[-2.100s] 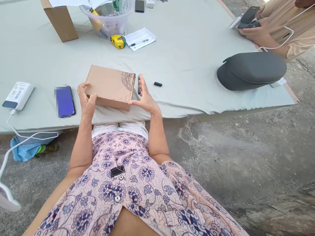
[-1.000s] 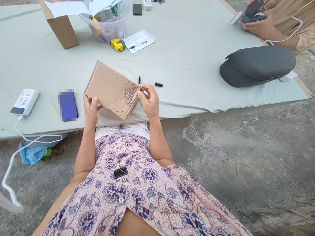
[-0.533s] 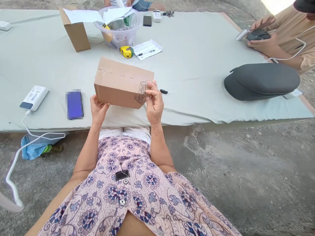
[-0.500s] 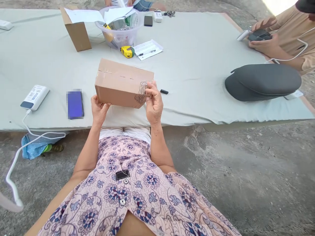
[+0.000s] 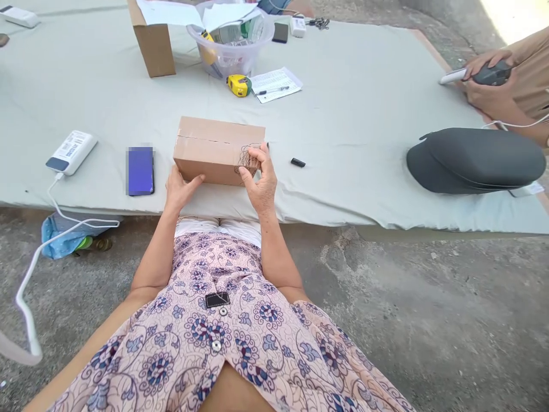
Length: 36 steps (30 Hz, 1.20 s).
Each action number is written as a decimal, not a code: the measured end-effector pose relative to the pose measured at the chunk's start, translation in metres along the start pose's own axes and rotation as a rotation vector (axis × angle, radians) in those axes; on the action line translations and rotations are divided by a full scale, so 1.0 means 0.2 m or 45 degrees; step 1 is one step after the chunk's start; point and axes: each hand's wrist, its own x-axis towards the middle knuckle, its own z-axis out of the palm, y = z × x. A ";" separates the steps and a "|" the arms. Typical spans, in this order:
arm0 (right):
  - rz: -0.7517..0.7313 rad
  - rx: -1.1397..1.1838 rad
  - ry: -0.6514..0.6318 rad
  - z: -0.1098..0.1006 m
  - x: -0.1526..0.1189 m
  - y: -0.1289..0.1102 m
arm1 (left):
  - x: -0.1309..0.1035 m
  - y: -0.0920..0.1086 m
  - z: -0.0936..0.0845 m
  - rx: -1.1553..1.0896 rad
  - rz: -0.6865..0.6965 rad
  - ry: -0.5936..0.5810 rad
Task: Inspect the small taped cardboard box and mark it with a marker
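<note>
We have both hands on the box [image 5: 214, 150], which sits at the middle of the frame over the near edge of the table [image 5: 351, 114]. Our left hand [image 5: 182, 189] grips its left end, thumb flat on the front face and fingers tucked out of sight. Our right hand [image 5: 261, 174] is clamped on the other end, thumb on the front face and fingers bent over the far corner. Whether the box rests fully on the cloth or is tipped up a little, we cannot tell.

As far as we can judge, the marking is well along: the black scribble [image 5: 246, 155] loops across the right end, on the top and front faces alike, partly under our fingers. The top looks closed along its seam, and the rest of both faces bears no scribble. What is left is harder to judge, as the back and underside are hidden. The cap [image 5: 298, 162] lies loose to the right, so capping seems not yet done; a dark bit [image 5: 268, 145] by our fingertip is too small to identify.

The phone [image 5: 140, 171] and power bank [image 5: 72, 153] lie at left, the case [image 5: 476, 160] at right. The tub [image 5: 235, 60], tape measure [image 5: 239, 85] and paper [image 5: 281, 80] with a pen [image 5: 272, 90] on it stay untouched, upper middle of the frame
</note>
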 end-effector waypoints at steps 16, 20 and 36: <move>-0.068 -0.467 0.163 0.14 -0.05 -0.05 | -0.08 0.16 0.06 -0.172 0.205 0.218; -0.108 -0.397 0.164 0.10 -0.06 -0.02 | -0.07 0.18 0.05 -0.183 0.203 0.206; 0.044 0.108 0.136 -0.03 -0.11 -0.03 | -0.11 0.22 0.06 -0.208 0.327 0.250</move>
